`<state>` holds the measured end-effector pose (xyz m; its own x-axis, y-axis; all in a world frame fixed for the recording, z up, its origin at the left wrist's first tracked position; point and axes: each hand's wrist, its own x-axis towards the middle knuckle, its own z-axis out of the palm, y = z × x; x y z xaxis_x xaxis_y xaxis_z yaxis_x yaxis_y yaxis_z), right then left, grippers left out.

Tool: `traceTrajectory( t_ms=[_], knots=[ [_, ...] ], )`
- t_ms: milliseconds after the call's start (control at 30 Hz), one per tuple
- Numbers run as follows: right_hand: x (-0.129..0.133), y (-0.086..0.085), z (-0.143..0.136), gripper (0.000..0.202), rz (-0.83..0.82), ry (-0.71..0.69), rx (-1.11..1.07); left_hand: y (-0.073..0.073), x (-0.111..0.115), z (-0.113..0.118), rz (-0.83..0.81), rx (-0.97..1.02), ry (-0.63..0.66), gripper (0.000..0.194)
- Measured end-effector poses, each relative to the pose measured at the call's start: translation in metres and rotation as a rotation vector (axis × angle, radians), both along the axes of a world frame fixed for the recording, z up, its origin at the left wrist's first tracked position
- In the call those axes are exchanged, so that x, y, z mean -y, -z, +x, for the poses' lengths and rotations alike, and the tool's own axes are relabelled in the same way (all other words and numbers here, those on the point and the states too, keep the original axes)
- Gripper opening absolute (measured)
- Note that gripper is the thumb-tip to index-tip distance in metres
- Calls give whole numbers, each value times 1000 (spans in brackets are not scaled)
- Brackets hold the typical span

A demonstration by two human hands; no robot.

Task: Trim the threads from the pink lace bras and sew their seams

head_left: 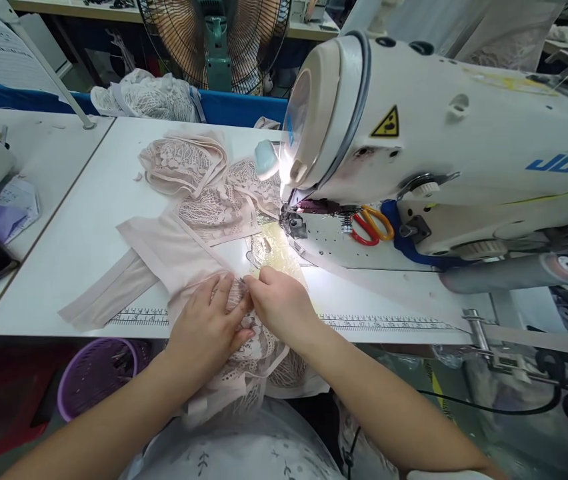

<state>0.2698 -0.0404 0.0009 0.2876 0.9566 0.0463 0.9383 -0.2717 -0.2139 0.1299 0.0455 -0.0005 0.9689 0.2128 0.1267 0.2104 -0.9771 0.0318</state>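
Observation:
A pale pink lace garment, bra-like with thin straps (277,360), hangs over the table's front edge toward my lap. My left hand (209,317) lies on its smooth fabric panel (169,247), fingers stretched out and the thumb apart. Against its fingertips, my right hand (281,300) is closed in a pinch at the garment's edge; what sits between the fingertips is too small to make out. A thin wire-like loop (251,259) shows just beyond them. More lace pieces (214,210) run up to the presser foot (291,223) of the sewing machine (434,127).
Orange-and-red-handled scissors (374,227) lie under the machine arm. A printed ruler (384,323) follows the front edge. Folded lace pieces (184,163) rest behind. A pale strip passes through a metal guide (479,333) at right. A purple basket (99,377) stands below left; a fan (217,47) is behind.

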Motion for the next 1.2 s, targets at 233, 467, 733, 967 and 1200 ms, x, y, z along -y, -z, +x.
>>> traceTrajectory(
  t_ms=[233,467,733,967,1200],
  knots=[
    [26,-12,6,19,-17,14,-32,0,4,0,35,12,-18,47],
    [39,1,13,25,189,47,-104,-2,14,3,16,71,-35,39],
    [33,8,9,26,273,20,-88,7,35,2,-27,14,2,52],
    [35,8,11,28,261,-10,-115,6,38,2,-78,-37,-32,53],
    [40,5,14,28,253,-19,-164,5,40,1,-69,-64,-5,60]
  ],
)
